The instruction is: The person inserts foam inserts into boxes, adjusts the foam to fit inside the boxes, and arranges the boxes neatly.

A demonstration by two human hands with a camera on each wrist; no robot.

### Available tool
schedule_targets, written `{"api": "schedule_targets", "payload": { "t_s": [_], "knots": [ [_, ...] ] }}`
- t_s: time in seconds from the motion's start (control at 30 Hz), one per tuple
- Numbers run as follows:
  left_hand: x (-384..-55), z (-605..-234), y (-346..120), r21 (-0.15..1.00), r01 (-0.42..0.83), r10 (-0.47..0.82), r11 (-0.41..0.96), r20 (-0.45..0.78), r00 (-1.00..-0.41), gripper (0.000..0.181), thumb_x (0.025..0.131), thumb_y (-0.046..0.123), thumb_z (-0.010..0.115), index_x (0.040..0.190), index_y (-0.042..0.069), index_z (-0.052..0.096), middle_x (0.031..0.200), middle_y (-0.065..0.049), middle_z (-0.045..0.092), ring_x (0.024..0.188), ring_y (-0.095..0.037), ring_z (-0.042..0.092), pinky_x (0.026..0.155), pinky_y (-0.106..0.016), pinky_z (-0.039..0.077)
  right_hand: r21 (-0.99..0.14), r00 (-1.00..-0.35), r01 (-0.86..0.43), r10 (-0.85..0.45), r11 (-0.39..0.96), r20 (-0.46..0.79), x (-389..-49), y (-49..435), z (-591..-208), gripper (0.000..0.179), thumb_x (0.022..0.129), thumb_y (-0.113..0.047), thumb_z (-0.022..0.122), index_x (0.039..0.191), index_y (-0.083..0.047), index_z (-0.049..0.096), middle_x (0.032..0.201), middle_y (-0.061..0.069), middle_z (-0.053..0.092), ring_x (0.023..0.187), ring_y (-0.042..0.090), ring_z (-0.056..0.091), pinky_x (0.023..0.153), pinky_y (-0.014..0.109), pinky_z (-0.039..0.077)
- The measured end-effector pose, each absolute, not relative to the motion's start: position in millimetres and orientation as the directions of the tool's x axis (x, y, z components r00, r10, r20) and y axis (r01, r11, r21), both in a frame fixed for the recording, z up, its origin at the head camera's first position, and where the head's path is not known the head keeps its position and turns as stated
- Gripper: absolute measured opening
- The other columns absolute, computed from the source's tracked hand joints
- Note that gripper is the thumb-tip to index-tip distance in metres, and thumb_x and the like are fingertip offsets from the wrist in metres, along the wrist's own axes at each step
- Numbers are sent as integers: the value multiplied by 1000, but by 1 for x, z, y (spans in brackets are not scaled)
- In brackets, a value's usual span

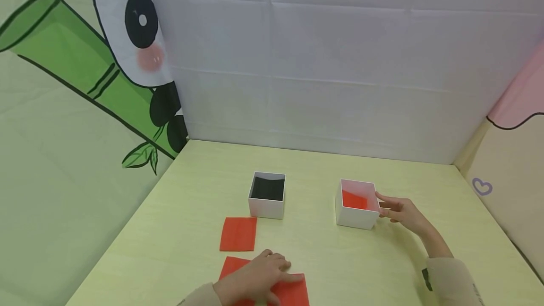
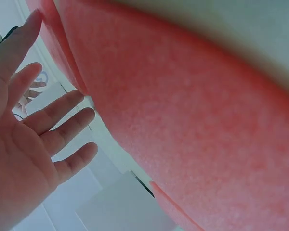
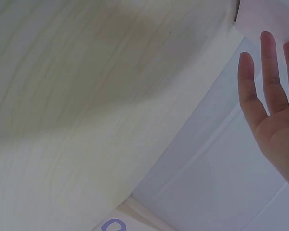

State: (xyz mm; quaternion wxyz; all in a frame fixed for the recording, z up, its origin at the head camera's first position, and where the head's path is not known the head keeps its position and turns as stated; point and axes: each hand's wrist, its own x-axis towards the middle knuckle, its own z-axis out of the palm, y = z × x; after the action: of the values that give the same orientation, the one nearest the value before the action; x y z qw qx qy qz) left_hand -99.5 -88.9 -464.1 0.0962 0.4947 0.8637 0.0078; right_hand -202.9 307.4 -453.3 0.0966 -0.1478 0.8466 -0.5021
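Note:
My left hand (image 1: 260, 274) is spread over red square cloths (image 1: 293, 292) at the near edge, fingers relaxed and apart. In the left wrist view its palm and straight fingers (image 2: 62, 115) show beside a large, fuzzy red cloth (image 2: 192, 120). My right hand (image 1: 403, 214) is at the right wall of a white box (image 1: 356, 217), its extended fingertips right at that side. Inside this box lies a red piece (image 1: 354, 199). Straight fingers (image 3: 269, 72) overlap the box's wall (image 3: 267, 19) in the right wrist view.
Left of the first box stands a second white box (image 1: 266, 209) holding black material (image 1: 267, 188). One more red square (image 1: 238, 234) lies flat just in front of it. A pale hanging sheet (image 1: 318, 74) closes off the back of the light wooden table (image 1: 314, 249).

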Motion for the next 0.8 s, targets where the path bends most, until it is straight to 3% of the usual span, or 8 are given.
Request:
{"api": "schedule_targets", "payload": {
  "t_s": [0.17, 0.4, 0.8],
  "knots": [
    [-96, -463, -88, 162, 857, 871, 489, -136, -472, 54, 77, 41, 66, 128, 34, 49, 102, 12, 54, 95, -3, 46, 80, -23, 35, -875, -936, -169, -353, 453, -2, -203, 308, -454, 57, 86, -13, 59, 132, 8, 32, 119, 34, 46, 84, 20, 62, 68, 39, 45],
    [-94, -462, -85, 265, 801, 844, 537, -159, -513, 52, 74, 38, 70, 123, 32, 54, 98, 13, 51, 84, 0, 43, 71, -18, 37, -871, -934, -176, -358, 458, 1, -203, 308, -455, 56, 87, -13, 58, 132, 8, 32, 115, 34, 48, 82, 18, 61, 68, 42, 45],
    [-92, -459, -78, 300, 762, 818, 574, -160, -553, 53, 70, 35, 75, 118, 35, 51, 103, 13, 46, 75, -1, 40, 65, -16, 36, -872, -929, -184, -369, 454, 4, -206, 310, -454, 57, 85, -13, 61, 130, 9, 34, 120, 34, 45, 96, 33, 57, 71, 43, 47]
  ]
}}
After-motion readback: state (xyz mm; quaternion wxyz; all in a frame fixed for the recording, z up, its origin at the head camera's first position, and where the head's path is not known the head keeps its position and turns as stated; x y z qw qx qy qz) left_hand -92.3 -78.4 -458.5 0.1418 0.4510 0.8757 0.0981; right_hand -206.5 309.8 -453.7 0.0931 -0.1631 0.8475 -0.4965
